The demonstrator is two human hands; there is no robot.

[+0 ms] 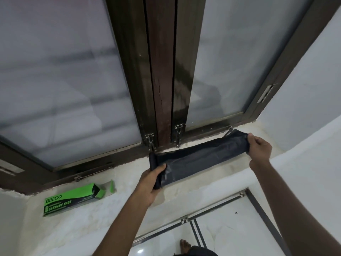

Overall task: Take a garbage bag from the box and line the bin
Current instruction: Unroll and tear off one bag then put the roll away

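Observation:
A black roll of garbage bags [154,169] is gripped in my left hand [150,182] above the white window ledge [114,206]. From the roll a black garbage bag [204,157] stretches flat to the right. My right hand [259,147] pinches its far end near the ledge's right corner. The green garbage bag box [72,200] lies on the ledge at the left, its right end flap open. No bin is in view.
A dark-framed window [162,71] with frosted glass rises right behind the ledge. White walls close in at the right. Below the ledge is a pale tiled floor [230,228] with dark lines, and a bare foot [185,246] at the bottom.

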